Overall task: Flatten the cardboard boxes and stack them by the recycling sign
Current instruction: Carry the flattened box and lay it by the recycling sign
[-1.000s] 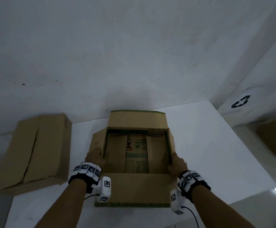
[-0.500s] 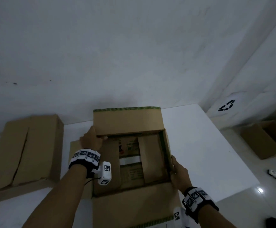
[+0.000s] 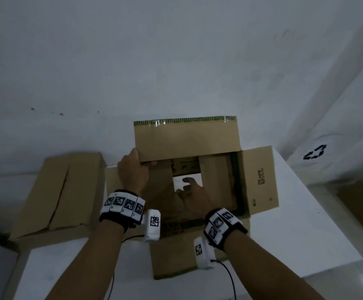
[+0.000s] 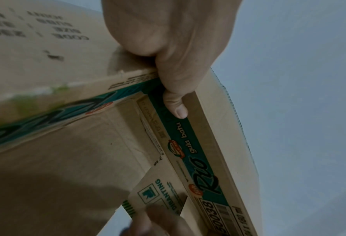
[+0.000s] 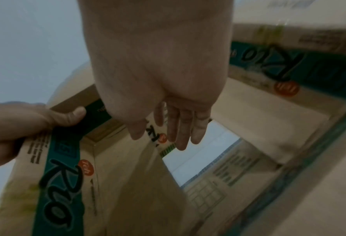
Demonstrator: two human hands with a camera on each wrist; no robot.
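Item: open cardboard box (image 3: 256, 180), printed, set on a white surface (image 3: 306, 224) near its far edge. All top flaps are folded outward; the far flap (image 3: 187, 139) stands upright. The bottom is partly opened: two inner bottom flaps are spread and the white surface shows through the gap between them.

Left hand (image 3: 133, 172): the near-left corner of the far flap is pinched, thumb on the printed inner face, fingers curled behind.

Right hand (image 3: 194, 195): held inside the box with fingers straight and loosely spread, over the gap in the bottom; nothing is gripped. Whether the fingertips touch a bottom flap cannot be told.

Also present: a second box (image 3: 53, 191), closed, on the left of the surface; a third box (image 3: 362, 204) on the floor at the right; a recycling sign (image 3: 314, 152) on the right wall, well apart from the held box.

Risks, as judged:
- The box is steadied at one flap corner only. A downward push from the right hand could slide or tip it, since the bottom no longer sits whole on the surface.
- The pinched flap could tear or crease along its fold if pulled against that push.
- If the bottom flaps are pushed unevenly, the walls could buckle rather than fold along their seams, and a poor flat sheet for stacking would result.
- The wrist cables could be caught on the near flap (image 3: 176, 256).
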